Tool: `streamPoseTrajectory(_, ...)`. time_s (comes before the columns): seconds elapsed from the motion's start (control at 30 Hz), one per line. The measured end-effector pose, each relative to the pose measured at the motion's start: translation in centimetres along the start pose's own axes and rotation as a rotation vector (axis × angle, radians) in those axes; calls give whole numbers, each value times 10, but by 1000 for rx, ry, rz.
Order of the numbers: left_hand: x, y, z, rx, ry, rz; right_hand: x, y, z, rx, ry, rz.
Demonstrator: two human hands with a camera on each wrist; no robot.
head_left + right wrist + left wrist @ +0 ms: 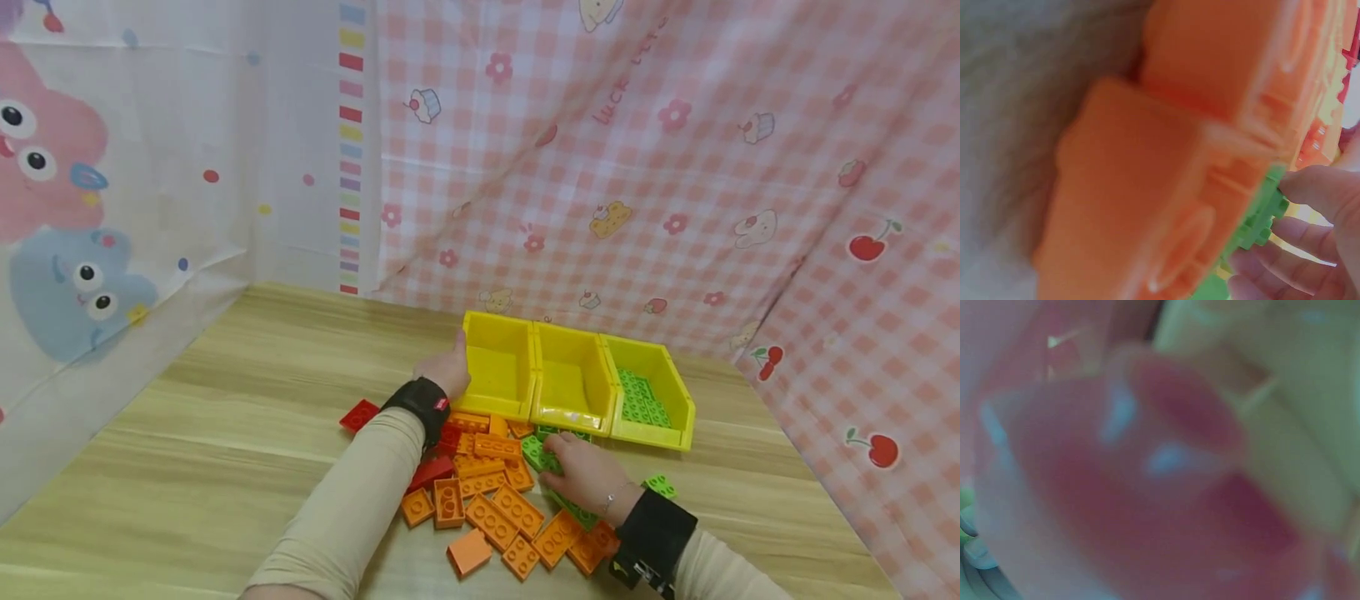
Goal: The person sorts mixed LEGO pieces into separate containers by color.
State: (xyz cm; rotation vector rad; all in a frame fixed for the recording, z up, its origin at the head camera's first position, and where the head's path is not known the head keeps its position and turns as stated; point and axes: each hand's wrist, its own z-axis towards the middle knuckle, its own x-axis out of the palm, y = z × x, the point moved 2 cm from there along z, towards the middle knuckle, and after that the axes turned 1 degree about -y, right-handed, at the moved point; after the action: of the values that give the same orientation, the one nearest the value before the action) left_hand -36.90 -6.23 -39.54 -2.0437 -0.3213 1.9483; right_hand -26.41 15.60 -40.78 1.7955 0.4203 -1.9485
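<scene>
My left hand [447, 372] is at the left wall of the left yellow bin [497, 407], thumb pointing up beside its rim; its other fingers are hidden in the head view, so I cannot tell whether it grips the bin. My right hand [592, 477] reaches over the pile in front of the bins, thumb and fingers bent around a green brick [1259, 215]. More green bricks [535, 452] lie right by its fingertips. Orange bricks [491, 521] spread across the pile's middle and front. A blurred red brick [1097, 506] fills much of the left wrist view.
The middle yellow bin [572, 417] and right yellow bin [651, 434] adjoin the left one; green bricks [642, 398] sit in the right bin. One red brick [358, 415] lies left of the pile, a light green brick [661, 486] to the right. Patterned cloth walls [562, 167] enclose the wooden table [225, 392].
</scene>
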Motion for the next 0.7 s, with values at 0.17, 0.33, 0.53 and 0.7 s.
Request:
streamPoseTrajectory(0.17,0,-1,0,-14,4,-9,-10,-2,-8,36,-26,42)
streamPoseTrajectory(0.33,1,-2,1,6,14,-12,-20,-10,-25,100,-42,137)
streamPoseTrajectory(0.53,-2,0,0,12,18,-16,-33,-28,-45,163,-122,161)
streamPoseTrajectory(0.7,-4,-2,-3,29,15,-14,-44,-50,-62,223,-169,133)
